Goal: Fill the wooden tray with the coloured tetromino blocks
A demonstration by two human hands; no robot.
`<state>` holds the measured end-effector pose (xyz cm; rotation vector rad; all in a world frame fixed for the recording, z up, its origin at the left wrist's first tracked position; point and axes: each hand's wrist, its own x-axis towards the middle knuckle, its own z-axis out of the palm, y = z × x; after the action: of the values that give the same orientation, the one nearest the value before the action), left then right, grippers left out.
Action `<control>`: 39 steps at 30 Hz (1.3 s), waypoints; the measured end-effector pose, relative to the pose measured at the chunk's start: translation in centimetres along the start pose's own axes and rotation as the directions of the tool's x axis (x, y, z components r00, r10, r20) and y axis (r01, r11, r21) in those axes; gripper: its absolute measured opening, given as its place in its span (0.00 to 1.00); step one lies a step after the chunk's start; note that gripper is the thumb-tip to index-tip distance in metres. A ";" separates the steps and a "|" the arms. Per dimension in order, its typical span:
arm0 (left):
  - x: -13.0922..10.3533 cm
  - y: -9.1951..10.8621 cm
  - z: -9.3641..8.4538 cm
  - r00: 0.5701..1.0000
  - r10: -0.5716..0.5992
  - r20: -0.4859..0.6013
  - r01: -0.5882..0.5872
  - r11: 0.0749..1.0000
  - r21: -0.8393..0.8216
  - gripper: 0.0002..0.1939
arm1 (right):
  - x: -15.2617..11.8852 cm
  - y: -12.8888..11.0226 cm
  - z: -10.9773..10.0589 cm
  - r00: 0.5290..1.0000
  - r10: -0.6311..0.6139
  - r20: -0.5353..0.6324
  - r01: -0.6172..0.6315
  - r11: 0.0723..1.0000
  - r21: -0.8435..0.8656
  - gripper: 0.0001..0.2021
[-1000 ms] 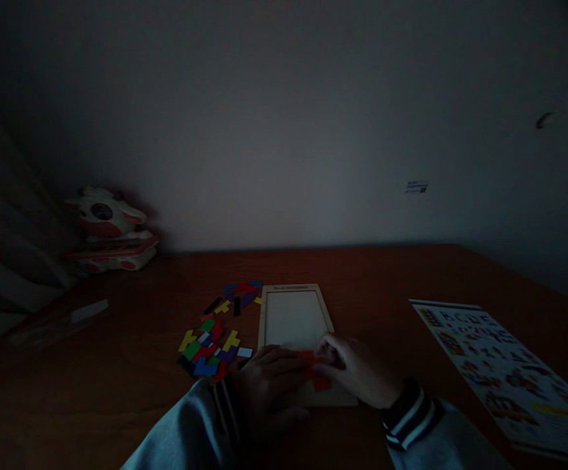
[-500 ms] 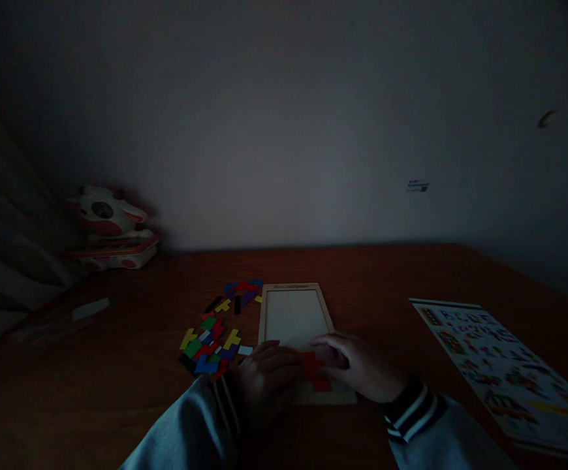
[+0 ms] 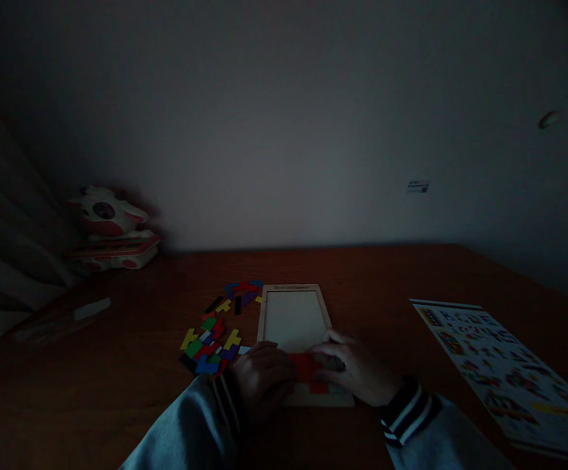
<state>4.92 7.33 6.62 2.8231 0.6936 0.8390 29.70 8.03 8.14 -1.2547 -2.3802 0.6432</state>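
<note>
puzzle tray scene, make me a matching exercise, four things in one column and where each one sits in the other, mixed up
Things:
1. red pieces
2. loose coloured pieces
3. printed sheet
4. toy figure

Places:
A. far left of the table, by the wall
B. on the table just left of the puzzle tray
C. in the near end of the tray, between the left hand and right hand
D. flat on the table to the right of the tray

Pairs: 1-C, 2-B, 3-D, 4-A
</note>
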 end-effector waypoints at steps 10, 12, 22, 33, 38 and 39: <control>0.0 -0.2 0.4 1.000 0.015 -0.008 -0.014 0.999 0.052 0.10 | -0.1 0.0 0.2 1.000 -0.017 0.003 0.017 0.999 -0.032 0.17; 0.0 -0.2 0.5 1.000 0.019 -0.008 -0.018 0.998 0.057 0.10 | -0.1 0.0 0.2 1.000 -0.020 -0.002 0.020 0.999 -0.036 0.18; -1.7 -3.1 -1.7 0.928 -0.312 -0.202 0.367 0.861 0.352 0.13 | 0.0 0.1 0.4 0.987 0.016 -0.159 -0.012 1.000 0.026 0.15; -5.0 -5.8 -4.6 0.983 -0.175 0.062 0.144 0.929 0.340 0.13 | 0.0 0.0 0.4 0.982 0.023 -0.187 -0.022 1.000 0.009 0.14; -4.7 -5.8 -4.6 0.980 -0.171 0.105 0.123 0.924 0.363 0.13 | 0.0 0.1 0.4 0.979 0.011 -0.204 -0.013 1.000 -0.011 0.14; -4.6 -5.8 -4.4 0.982 -0.160 0.095 0.113 0.919 0.377 0.13 | 0.0 0.1 0.4 0.979 0.008 -0.205 -0.011 1.000 -0.012 0.13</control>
<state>-3.21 10.27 6.71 3.0674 1.1219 0.5502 29.55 7.98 7.75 -1.2730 -2.2142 0.4770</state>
